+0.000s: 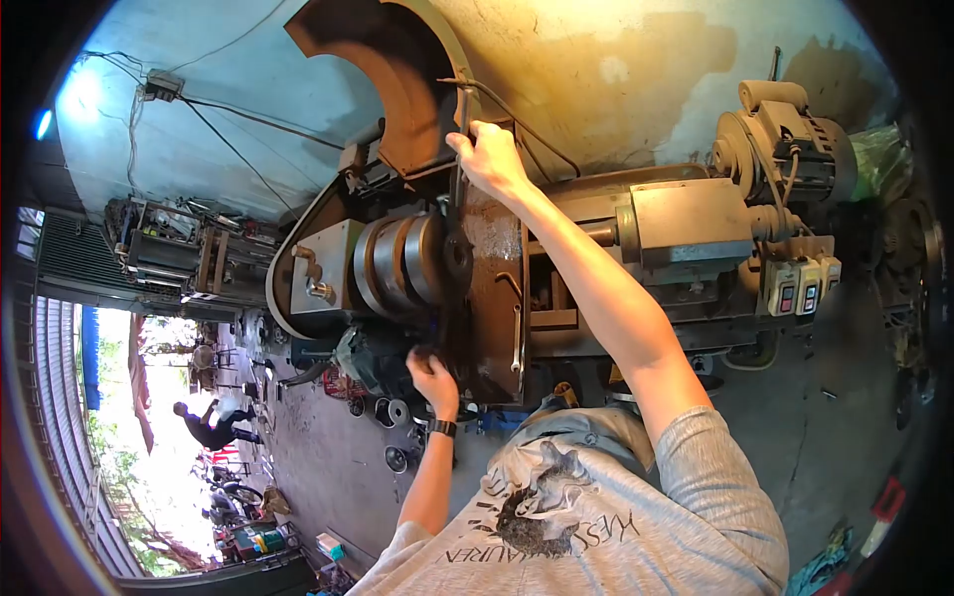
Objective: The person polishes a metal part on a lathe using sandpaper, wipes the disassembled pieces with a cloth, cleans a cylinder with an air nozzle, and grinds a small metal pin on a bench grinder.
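Note:
My right hand (489,164) is raised over the machine, its fingers closed round a long dark bar (458,194). The bar runs down across the face of a large stepped metal drum (402,260). A dark round hub (457,255) sits at the drum's right side. Below it, my left hand (434,384), with a watch on the wrist, is closed by a dark, blurred part I cannot make out. To the right of the drum, an open-ended wrench (517,338) lies on the rusty metal plate (495,298).
A curved guard (422,109) stands up behind the drum. On the right are a motor (785,149), a box-shaped housing (693,221) and a switch box (803,286). Round parts (396,459) lie on the floor. Another person (214,425) is far off by the doorway.

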Demonstrator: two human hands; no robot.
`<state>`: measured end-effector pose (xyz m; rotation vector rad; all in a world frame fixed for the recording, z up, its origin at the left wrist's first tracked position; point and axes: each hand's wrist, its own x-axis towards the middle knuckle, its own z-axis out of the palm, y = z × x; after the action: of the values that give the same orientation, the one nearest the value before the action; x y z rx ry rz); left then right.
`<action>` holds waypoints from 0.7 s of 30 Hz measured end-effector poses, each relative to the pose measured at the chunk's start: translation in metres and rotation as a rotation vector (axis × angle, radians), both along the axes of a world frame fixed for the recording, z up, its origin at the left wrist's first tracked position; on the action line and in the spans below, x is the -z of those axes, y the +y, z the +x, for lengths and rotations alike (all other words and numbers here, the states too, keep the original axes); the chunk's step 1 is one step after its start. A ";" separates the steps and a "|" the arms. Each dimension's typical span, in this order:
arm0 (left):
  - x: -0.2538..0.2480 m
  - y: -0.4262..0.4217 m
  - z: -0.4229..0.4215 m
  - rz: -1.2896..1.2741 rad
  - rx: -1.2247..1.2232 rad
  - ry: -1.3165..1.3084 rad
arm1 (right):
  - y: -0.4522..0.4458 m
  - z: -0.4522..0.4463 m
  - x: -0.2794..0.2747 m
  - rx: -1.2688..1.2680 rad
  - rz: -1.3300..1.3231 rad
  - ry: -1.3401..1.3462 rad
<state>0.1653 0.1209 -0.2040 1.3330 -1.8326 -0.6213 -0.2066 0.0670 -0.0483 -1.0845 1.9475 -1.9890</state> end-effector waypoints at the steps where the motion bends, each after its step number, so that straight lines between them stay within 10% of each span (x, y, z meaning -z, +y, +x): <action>1: -0.011 -0.004 -0.002 -0.043 -0.039 0.117 | 0.003 -0.002 -0.003 -0.029 0.037 -0.059; 9: -0.156 -0.128 -0.083 -0.619 0.155 0.019 | 0.029 0.006 -0.015 -0.027 0.050 -0.040; 16: -0.160 -0.258 -0.136 0.336 0.416 -0.609 | 0.095 0.042 -0.013 -0.123 -0.042 -0.065; 21: -0.156 -0.172 -0.100 -0.177 0.131 -0.238 | 0.165 0.139 0.064 -0.432 0.049 -0.341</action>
<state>0.0657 -0.0510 -0.0476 1.2180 -2.1274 -0.3685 -0.0672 0.2318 -0.1118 -0.9739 1.4388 -1.7424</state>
